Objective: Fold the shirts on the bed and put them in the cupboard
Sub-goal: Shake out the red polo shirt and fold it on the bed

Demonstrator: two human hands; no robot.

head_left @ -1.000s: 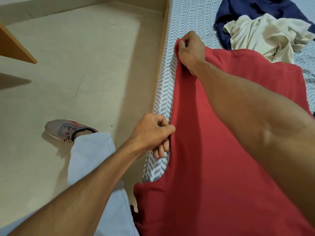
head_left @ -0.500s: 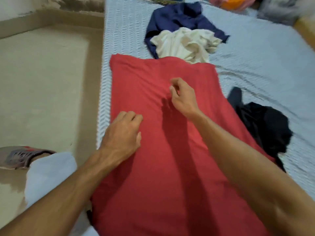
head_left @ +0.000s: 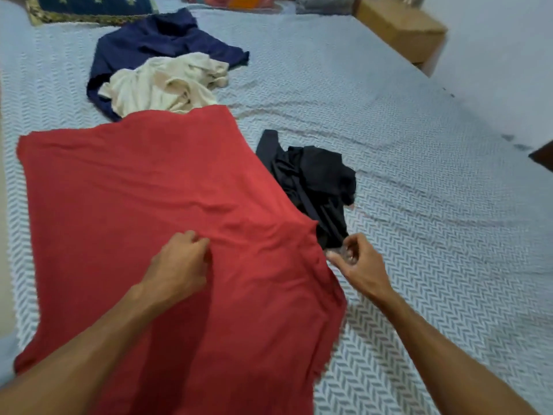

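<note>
The red shirt (head_left: 143,211) lies spread on the bed (head_left: 419,205) (black shirt (head_left: 314,187) just beside), the left hand (head_left: 179,262) pinching its middle, the right hand (head_left: 357,265) loosely curled at its edge, grip unclear.

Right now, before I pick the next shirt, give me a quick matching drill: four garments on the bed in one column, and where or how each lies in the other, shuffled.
Things:
1. red shirt
2. cream shirt
3. navy shirt
4. black garment

Places or states:
A. crumpled, lying on top of another garment
B. spread flat, nearest, under the left hand
C. bunched at the red shirt's right edge
D. farthest back, partly covered by a lighter one

Pairs: 1-B, 2-A, 3-D, 4-C
</note>
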